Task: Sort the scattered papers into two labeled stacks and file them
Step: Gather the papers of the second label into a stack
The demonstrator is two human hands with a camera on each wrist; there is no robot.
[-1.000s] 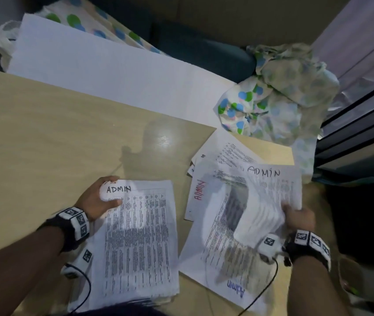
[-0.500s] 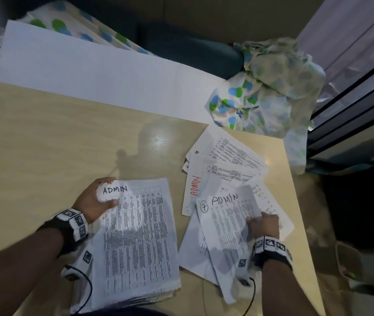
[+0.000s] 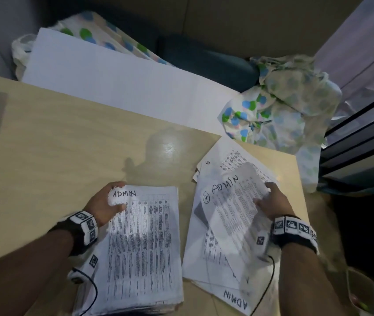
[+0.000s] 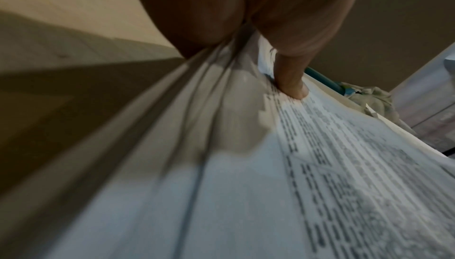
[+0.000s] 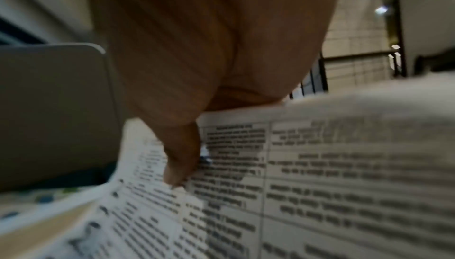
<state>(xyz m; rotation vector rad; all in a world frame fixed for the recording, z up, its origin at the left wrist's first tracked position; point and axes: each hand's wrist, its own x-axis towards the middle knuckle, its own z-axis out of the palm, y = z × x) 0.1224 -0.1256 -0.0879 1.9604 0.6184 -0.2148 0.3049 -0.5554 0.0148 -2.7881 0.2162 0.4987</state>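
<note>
Currently: sorting step, one sheet in transit.

Item 1 — sorted ADMIN stack (image 3: 142, 249), near-left on the worktop (image 3: 51, 142); thick, roughly squared, top sheet hand-lettered "ADMIN". Left hand (image 3: 106, 205) at its top-left corner, grip curled over the edge, thumb flat on the top sheet.

Item 2 — loose sheet marked "7 ADMIN" (image 3: 231, 208), raised and bowed above the unsorted pile (image 3: 206, 254) at near-right. Right hand (image 3: 272, 201) at its right edge, grip pinching the paper, thumb on the printed face; motion-blurred, so exact finger placement uncertain.

Item 3 — unsorted pile: several overlapping sheets, fanned askew, one lettered "ADMIN" upside down at the near edge; more printed sheets (image 3: 234, 158) beyond, close to the worktop's far right corner.

Second labeled stack: not discernible anywhere.

Judged stage: early to middle; filing not begun.

Next move, judged: carry across to the left, lay square on Item 1, left thumb lifted clear first. Thin paper, prone to fold or drag neighbours.
</note>
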